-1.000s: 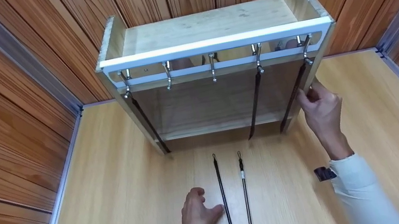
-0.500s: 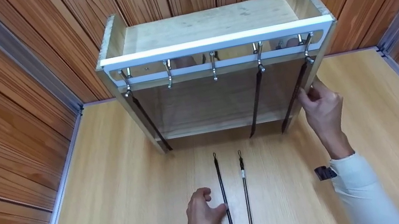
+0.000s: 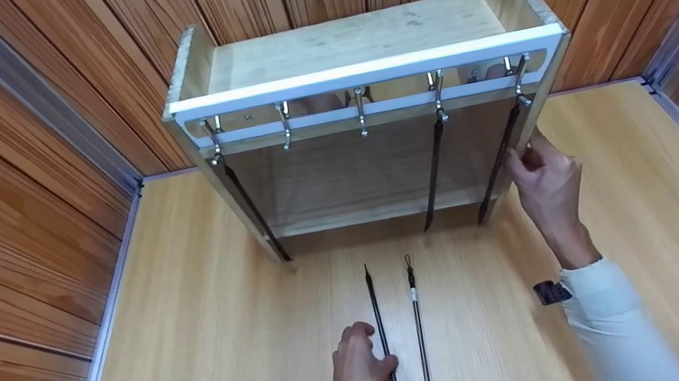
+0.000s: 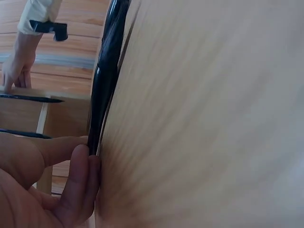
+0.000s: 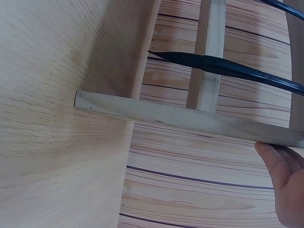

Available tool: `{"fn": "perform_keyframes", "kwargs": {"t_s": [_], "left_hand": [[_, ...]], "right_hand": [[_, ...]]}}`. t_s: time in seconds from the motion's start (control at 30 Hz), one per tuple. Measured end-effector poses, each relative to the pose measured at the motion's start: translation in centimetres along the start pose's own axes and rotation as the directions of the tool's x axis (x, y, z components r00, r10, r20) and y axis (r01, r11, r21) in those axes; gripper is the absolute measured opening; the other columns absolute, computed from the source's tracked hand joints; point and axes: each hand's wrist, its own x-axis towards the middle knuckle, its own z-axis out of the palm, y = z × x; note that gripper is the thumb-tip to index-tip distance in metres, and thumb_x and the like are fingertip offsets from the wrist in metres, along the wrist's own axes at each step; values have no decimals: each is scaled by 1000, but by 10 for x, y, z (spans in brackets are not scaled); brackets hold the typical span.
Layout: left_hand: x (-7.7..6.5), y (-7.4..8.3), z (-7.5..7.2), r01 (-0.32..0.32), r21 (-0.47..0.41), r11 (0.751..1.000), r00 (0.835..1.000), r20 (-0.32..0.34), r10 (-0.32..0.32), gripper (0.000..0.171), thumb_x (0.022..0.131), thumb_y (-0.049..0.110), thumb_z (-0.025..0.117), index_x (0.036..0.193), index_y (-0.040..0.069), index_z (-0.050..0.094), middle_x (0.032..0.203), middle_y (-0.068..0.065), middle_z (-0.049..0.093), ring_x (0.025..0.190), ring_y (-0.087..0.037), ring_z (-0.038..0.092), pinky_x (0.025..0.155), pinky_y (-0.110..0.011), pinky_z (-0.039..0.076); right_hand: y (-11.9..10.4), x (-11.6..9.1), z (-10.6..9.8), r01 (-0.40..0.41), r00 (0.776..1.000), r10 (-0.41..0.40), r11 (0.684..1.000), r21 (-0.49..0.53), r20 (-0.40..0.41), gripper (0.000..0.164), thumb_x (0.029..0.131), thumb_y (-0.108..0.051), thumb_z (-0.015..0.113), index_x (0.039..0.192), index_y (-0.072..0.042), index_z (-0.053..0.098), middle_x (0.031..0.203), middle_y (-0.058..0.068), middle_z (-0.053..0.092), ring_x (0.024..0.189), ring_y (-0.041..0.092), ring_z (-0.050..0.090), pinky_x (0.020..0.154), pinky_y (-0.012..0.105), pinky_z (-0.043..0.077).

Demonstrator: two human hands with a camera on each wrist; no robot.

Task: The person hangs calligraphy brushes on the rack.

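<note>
Left hand: the left hand [image 3: 361, 372] lies low on the pale wooden counter [image 3: 201, 354], fingers curled against the left of two thin black rods with looped ends [image 3: 383, 343]; the left wrist view shows fingertips [image 4: 80, 180] pressed to that rod's side [image 4: 107, 71], pinching it.
Right hand: the right hand [image 3: 547, 182] grips the front right upright of the pale wooden rack with a white rail and metal hooks [image 3: 360, 71]; the right wrist view shows only part of the palm [image 5: 285, 185] against the frame.
Rod's long axis: straight away from the person, looped end toward the rack.
Second rod: the other thin black rod [image 3: 419, 337] lies parallel, just right of the first, untouched.
Nearer hand: the left, already on the rod; the right is well apart.
Hooks: three hung black rods; the two hooks [image 3: 361, 113] between them are bare, straight beyond the rods on the counter.
</note>
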Motion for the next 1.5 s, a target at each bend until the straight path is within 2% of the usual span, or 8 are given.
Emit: {"fn": "perform_keyframes", "kwargs": {"t_s": [0.17,0.37,0.5,0.7,0.87,1.03,1.33,1.5], "left_hand": [[-2,-1,1,-31,13,999,999,-8,31,40,68,-4,85,103,-1,66,84,-6,59,72,-19,60,59,-30,52],[-3,-3,2,-60,21,998,998,-31,61,36,67,-8,82,100,-1,68,74,-2,56,64,-15,55,53,-29,48],[-6,-3,1,-62,15,998,998,-14,62,36,69,-10,78,102,-3,68,68,1,54,59,-13,53,50,-27,44],[-8,-4,-1,-78,31,997,997,12,77,36,68,-12,73,102,-3,66,65,2,54,56,-12,52,49,-27,44],[-7,-4,-3,-63,15,998,997,40,63,36,68,-11,72,103,-3,66,67,2,54,58,-13,53,50,-27,44],[-8,-7,-8,-39,-86,996,996,75,46,37,69,-13,72,104,-4,66,67,1,55,57,-14,54,48,-26,43],[-9,-9,-16,-13,-186,983,995,91,31,36,72,-12,70,106,-2,63,67,0,59,55,-14,56,49,-27,44],[-10,-10,-17,-41,-181,983,997,60,52,39,73,-12,69,110,-1,63,64,4,59,58,-12,54,55,-28,44]], "right_hand": [[0,0,1,9,1000,-9,1000,-6,-4,25,94,-7,64,117,1,70,85,17,73,66,-9,56,59,7,42],[0,0,0,13,1000,-13,1000,-1,-7,24,94,-6,64,116,1,71,84,17,73,67,-12,54,58,7,41],[1,0,0,31,999,-31,1000,2,-15,23,93,-6,64,114,1,71,84,17,74,66,-1,60,59,7,41],[1,1,0,40,999,-40,999,33,-6,31,92,-2,64,123,-1,69,101,18,73,84,32,72,70,6,47],[1,0,0,-8,1000,7,999,44,10,33,94,-3,63,127,-2,68,107,16,72,93,36,71,74,8,48],[0,0,0,-20,1000,20,999,39,15,31,94,-3,63,125,-1,68,107,15,73,94,34,71,74,8,48],[0,0,-1,-21,1000,21,1000,16,10,30,95,-5,64,124,-1,68,98,17,74,78,-13,60,66,7,46],[1,0,0,2,1000,-2,1000,4,4,26,94,-4,64,119,0,70,96,17,74,77,-16,58,64,6,45]]}}
